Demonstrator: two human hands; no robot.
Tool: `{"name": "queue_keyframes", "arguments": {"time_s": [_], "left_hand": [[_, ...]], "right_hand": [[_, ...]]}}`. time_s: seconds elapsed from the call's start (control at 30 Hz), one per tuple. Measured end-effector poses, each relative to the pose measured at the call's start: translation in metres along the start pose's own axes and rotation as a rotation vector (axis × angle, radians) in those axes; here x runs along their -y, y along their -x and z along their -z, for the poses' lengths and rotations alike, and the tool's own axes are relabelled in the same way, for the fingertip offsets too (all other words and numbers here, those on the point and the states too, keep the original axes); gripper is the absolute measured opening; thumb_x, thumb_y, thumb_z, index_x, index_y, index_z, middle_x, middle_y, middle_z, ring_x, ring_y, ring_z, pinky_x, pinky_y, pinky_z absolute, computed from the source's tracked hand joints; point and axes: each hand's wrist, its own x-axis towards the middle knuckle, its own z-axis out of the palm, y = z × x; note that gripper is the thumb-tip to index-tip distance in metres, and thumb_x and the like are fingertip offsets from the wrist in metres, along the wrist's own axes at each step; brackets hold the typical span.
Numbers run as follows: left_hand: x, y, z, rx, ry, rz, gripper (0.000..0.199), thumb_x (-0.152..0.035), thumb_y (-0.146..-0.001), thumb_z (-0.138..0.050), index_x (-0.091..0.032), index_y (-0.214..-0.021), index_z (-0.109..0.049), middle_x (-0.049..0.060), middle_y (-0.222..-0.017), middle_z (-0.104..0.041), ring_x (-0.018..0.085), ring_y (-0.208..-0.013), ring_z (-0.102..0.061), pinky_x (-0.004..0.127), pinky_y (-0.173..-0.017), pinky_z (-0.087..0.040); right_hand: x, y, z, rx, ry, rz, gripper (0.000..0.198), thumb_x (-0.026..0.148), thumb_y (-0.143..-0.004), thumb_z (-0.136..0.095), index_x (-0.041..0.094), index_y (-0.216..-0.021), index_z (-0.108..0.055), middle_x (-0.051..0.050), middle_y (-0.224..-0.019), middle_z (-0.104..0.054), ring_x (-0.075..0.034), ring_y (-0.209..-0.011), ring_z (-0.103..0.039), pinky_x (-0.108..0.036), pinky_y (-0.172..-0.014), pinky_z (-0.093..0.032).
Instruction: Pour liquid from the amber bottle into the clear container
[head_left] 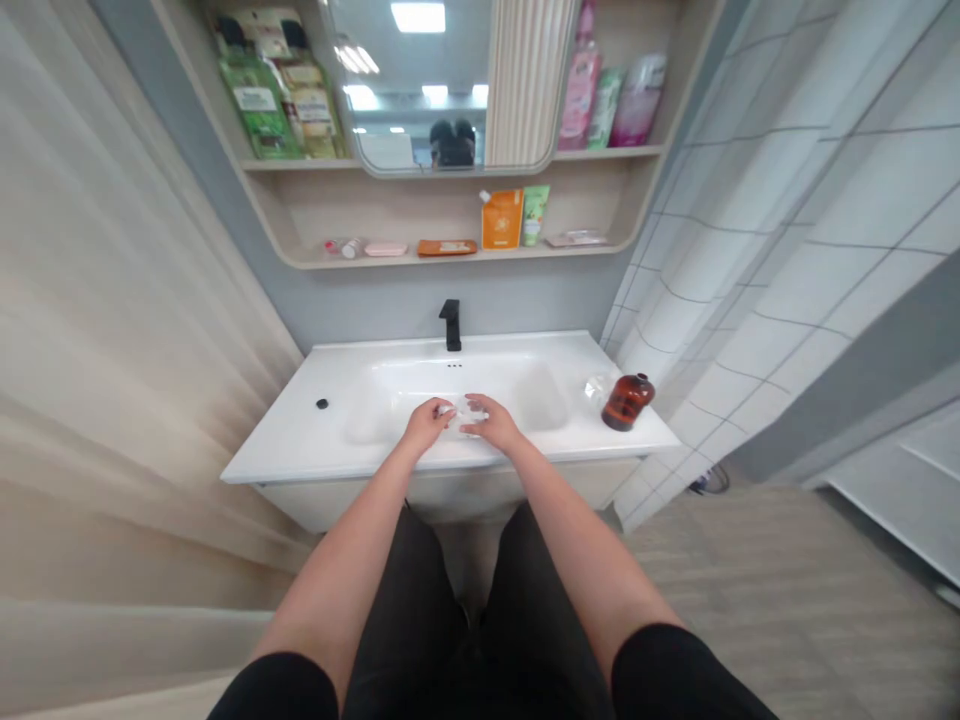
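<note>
Clear plastic item (pixel 474 409) held over sink (pixel 534 396) — grasped by right hand (pixel 493 422), whitish piece (pixel 445 409) pinched by left hand (pixel 426 422). Two-handed handling apparently underway — steady right grip probably called for next.

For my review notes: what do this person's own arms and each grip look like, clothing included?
Black, plain-looking sleeves, the left sleeve and right sleeve, end near the elbows. Below them, the left forearm and right forearm are uncovered, with no watch or bracelet visible. The left grip and right grip are ungloved hands; rings can't be ruled out.
</note>
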Motion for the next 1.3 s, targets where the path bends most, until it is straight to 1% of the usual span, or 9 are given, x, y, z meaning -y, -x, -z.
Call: {"name": "queue_keyframes", "arguments": {"time_s": [0.23,0.4,0.5,0.67,0.83,1.0,1.07,1.13,1.3], "left_hand": [[0.002,0.0,0.004,-0.008,0.023,-0.043,0.028,-0.03,-0.079,-0.083,-0.02,-0.105,-0.079,0.006,-0.102,-0.079,0.022,-0.09,-0.071,0.036,-0.089,-0.057],[0.001,0.001,0.002,0.089,0.29,-0.046,0.062,-0.031,-0.07,-0.091,-0.021,-0.129,-0.073,0.014,-0.144,-0.072,0.03,-0.131,-0.069,0.043,-0.111,-0.054],[-0.001,0.002,0.002,0.189,0.348,-0.008,0.067,-0.029,-0.063,-0.095,-0.018,-0.125,-0.073,0.016,-0.133,-0.077,0.031,-0.123,-0.073,0.046,-0.109,-0.057],[-0.003,0.012,0.014,-0.005,0.152,0.0,0.034,-0.021,-0.08,-0.075,-0.019,-0.113,-0.076,0.011,-0.117,-0.081,0.025,-0.101,-0.077,0.045,-0.104,-0.06],[-0.007,0.025,0.015,0.121,0.007,-0.05,0.045,-0.018,-0.079,-0.076,-0.019,-0.123,-0.076,0.01,-0.121,-0.081,0.027,-0.11,-0.077,0.043,-0.103,-0.063],[-0.017,0.029,0.009,-0.01,-0.085,-0.093,0.052,-0.033,-0.078,-0.089,-0.019,-0.125,-0.073,0.012,-0.121,-0.079,0.026,-0.106,-0.077,0.04,-0.093,-0.066],[-0.021,0.031,0.025,-0.15,-0.157,-0.097,0.051,-0.034,-0.08,-0.088,-0.019,-0.125,-0.072,0.012,-0.12,-0.079,0.026,-0.105,-0.077,0.041,-0.094,-0.066],[-0.022,0.036,0.056,-0.336,-0.249,-0.069,0.05,-0.037,-0.083,-0.085,-0.02,-0.127,-0.07,0.011,-0.119,-0.078,0.025,-0.104,-0.077,0.041,-0.095,-0.065],[-0.01,0.06,0.177,-0.726,-0.636,0.084,0.059,-0.043,-0.085,-0.08,-0.017,-0.136,-0.066,0.015,-0.132,-0.074,0.032,-0.123,-0.072,0.049,-0.109,-0.06]], "right_hand": [[-0.006,-0.003,0.001,0.002,-0.071,-0.025,0.08,0.037,-0.061,-0.101,0.028,-0.136,-0.073,-0.008,-0.124,-0.075,-0.03,-0.122,-0.07,-0.049,-0.111,-0.057],[-0.006,-0.003,0.001,0.019,-0.318,-0.103,0.071,0.058,-0.079,-0.09,0.03,-0.14,-0.067,-0.01,-0.131,-0.074,-0.029,-0.116,-0.073,-0.047,-0.102,-0.062],[-0.001,-0.002,0.002,0.129,-0.344,-0.156,0.063,0.07,-0.094,-0.074,0.033,-0.144,-0.066,-0.009,-0.14,-0.073,-0.03,-0.123,-0.072,-0.046,-0.1,-0.064],[0.002,-0.003,-0.004,0.188,-0.181,-0.139,0.07,0.075,-0.097,-0.066,0.032,-0.152,-0.064,-0.009,-0.146,-0.072,-0.029,-0.121,-0.072,-0.044,-0.095,-0.065],[-0.004,-0.003,-0.009,0.236,-0.15,-0.051,0.076,0.072,-0.093,-0.073,0.027,-0.153,-0.066,-0.011,-0.139,-0.075,-0.028,-0.111,-0.073,-0.043,-0.092,-0.065],[0.003,0.002,-0.002,0.202,-0.246,-0.075,0.072,0.065,-0.091,-0.077,0.034,-0.155,-0.066,-0.008,-0.162,-0.063,-0.028,-0.12,-0.072,-0.045,-0.1,-0.063],[0.006,0.004,0.001,0.16,-0.295,-0.084,0.071,0.064,-0.094,-0.075,0.038,-0.159,-0.061,-0.007,-0.17,-0.055,-0.027,-0.119,-0.074,-0.044,-0.099,-0.063],[0.007,0.004,0.002,0.105,-0.309,-0.105,0.068,0.063,-0.095,-0.074,0.037,-0.156,-0.062,-0.008,-0.167,-0.058,-0.025,-0.114,-0.076,-0.042,-0.096,-0.063],[0.006,0.0,0.001,0.095,-0.303,-0.141,0.054,0.06,-0.092,-0.078,0.029,-0.135,-0.073,-0.01,-0.139,-0.076,-0.025,-0.111,-0.076,-0.038,-0.094,-0.06]]}}
